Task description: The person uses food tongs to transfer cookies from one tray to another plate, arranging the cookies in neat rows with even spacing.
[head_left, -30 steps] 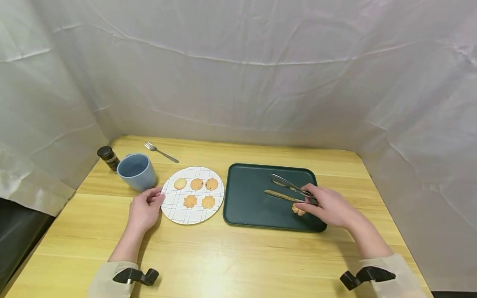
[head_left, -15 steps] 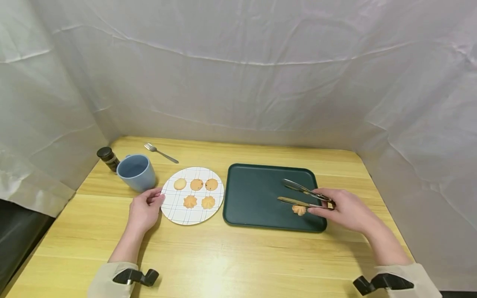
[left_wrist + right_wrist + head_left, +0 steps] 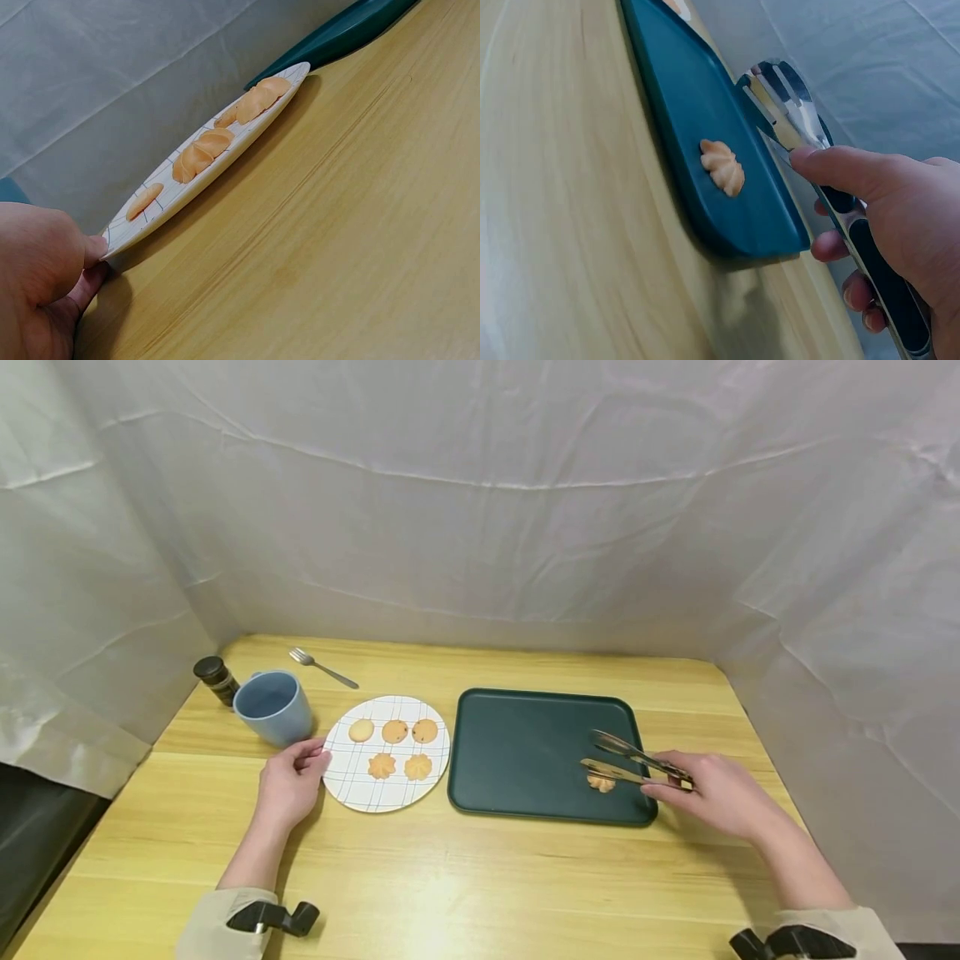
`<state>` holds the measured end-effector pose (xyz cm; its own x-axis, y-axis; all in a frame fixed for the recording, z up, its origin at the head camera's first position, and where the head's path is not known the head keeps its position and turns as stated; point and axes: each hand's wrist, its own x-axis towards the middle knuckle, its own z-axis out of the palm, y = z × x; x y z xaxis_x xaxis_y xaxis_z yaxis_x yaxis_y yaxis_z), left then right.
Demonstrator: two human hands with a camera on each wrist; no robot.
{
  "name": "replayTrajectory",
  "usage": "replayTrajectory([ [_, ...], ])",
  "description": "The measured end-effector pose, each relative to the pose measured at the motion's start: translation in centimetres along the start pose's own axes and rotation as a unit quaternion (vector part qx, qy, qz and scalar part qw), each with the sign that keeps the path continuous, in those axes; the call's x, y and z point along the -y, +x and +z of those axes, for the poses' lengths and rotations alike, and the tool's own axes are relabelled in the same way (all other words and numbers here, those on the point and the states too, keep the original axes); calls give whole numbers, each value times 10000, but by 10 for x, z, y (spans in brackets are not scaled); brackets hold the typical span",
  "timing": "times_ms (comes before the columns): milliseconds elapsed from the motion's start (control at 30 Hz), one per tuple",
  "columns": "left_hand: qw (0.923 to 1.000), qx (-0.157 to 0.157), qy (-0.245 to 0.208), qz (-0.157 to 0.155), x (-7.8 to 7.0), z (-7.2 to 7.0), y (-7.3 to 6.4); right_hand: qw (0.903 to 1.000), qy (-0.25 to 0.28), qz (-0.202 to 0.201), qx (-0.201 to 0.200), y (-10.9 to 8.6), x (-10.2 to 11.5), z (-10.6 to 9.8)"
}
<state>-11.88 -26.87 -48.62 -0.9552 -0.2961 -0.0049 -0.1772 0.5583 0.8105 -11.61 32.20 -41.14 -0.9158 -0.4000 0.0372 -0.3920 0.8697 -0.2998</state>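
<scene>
My left hand point(image 3: 291, 787) pinches the left rim of a round white plate point(image 3: 360, 792) with a grid pattern, thumb on top and a finger below, as the left wrist view point(image 3: 56, 277) shows. Several cookies lie on the plate, among them a flower-shaped cookie point(image 3: 382, 766). My right hand point(image 3: 723, 795) grips metal tongs point(image 3: 613, 772), their two arms spread with nothing between the tips. Below the tongs, a single flower-shaped cookie point(image 3: 721, 166) lies on the dark green tray point(image 3: 517, 760), near its right end. In the head view the tongs partly cover that cookie.
A blue mug point(image 3: 277, 718) stands just beyond my left hand, beside a black-capped jar point(image 3: 216, 678). Farther back lies a small fork point(image 3: 330, 672). Pale cloth point(image 3: 480, 527) hangs behind and along the sides of the wooden table point(image 3: 420, 877).
My right hand has drawn the tongs to the right and slightly toward me over the tray. The cookie there stays about where it was. My left hand and the plate hold still.
</scene>
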Motion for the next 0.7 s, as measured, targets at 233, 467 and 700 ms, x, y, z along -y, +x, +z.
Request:
replayTrajectory([
  [233,10000,11,4,10,2,1,1,9998,-135,115,80,-10,-8,7],
  [467,10000,72,-17,-8,1,1,2,9991,-166,316,218,-20,-12,12],
  [700,10000,78,-24,-35,0,0,1,9992,-368,87,151,-22,-15,19],
])
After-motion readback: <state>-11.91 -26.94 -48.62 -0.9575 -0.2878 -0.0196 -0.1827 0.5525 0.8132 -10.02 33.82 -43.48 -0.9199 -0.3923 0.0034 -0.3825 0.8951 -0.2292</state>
